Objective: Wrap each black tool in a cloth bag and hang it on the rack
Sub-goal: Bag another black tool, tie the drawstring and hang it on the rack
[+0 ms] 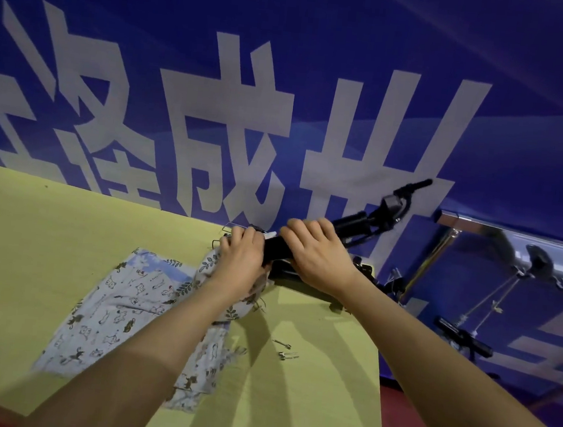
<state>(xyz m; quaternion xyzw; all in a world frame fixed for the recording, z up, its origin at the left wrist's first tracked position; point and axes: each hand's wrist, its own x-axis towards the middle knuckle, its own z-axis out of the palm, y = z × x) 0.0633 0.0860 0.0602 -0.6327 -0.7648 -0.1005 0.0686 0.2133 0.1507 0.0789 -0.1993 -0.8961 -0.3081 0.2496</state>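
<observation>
- Black tool (280, 247): long, jointed body lying across the far edge of the worktop (28, 257), centre-right of frame; its upper arm with a grip runs up and right over the blue banner (320, 79). Near end sits at the mouth of a cloth bag.
- Worktop: yellow-green cover, filling the lower left of frame. More black parts lie just under and right of the tool; I cannot tell whether they are a second tool.
- Cloth bags (119, 308): printed fabric, lying flat in the centre-left, apparently more than one stacked. One piece is bunched up under the left hand, touching the tool's end.
- Rack (517, 246): metal rail with hooks, right edge of frame, well apart from the worktop. Dark items and cords hang from it; another black tool shows lower right.
- Right hand (317, 254): palm down on the tool's shaft, fingers (300, 230) curled over and clamped on it.
- Left hand (240, 254): fingers closed on the bunched bag cloth at the tool's end.
- Two small metal pieces (285, 350): loose on the worktop, lower centre.
- Step, judged: bagging stage, tool entering the bag; hanging not yet begun.
- Next move calls for: steadying the shaft with the right hand while the left draws cloth up along it; jointed parts may snag.
</observation>
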